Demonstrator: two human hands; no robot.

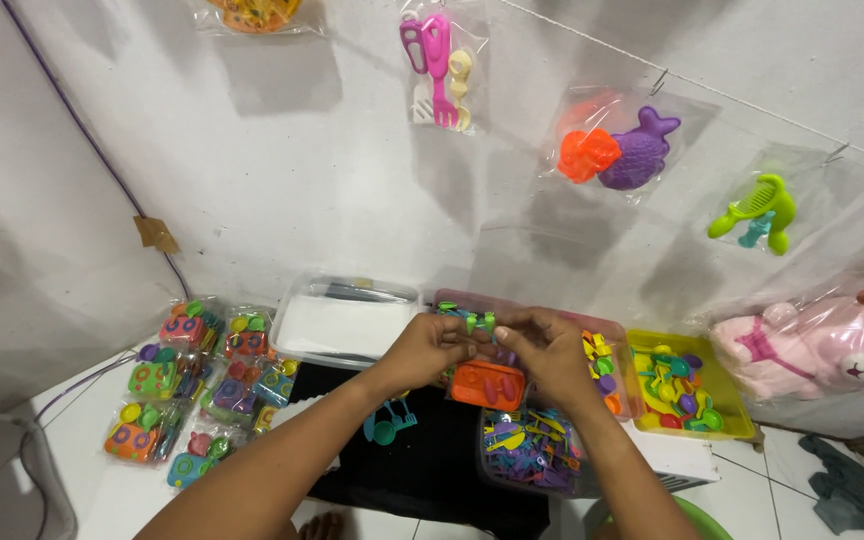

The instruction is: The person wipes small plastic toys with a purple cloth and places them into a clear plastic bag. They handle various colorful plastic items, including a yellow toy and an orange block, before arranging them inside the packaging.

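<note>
Between both hands: clear plastic bag with an orange plastic toy stove (488,384) inside, held above the black cloth (432,450).
Left hand (430,347): fingers pinching the bag's top edge.
Right hand (550,352): pinching the same edge.
Below: clear tub of purple toy utensils (527,450).
Left side: packed toy sets in clear bags (197,385).
Right side: yellow tray of small toys (692,390).

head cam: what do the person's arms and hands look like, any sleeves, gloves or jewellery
Both forearms are bare from the bottom edge of the view up to the wrists, with no sleeves showing. The left hand and right hand wear no gloves. No watch, bracelet or ring can be made out, though the fingers are too small and bunched to rule out a ring.
</note>
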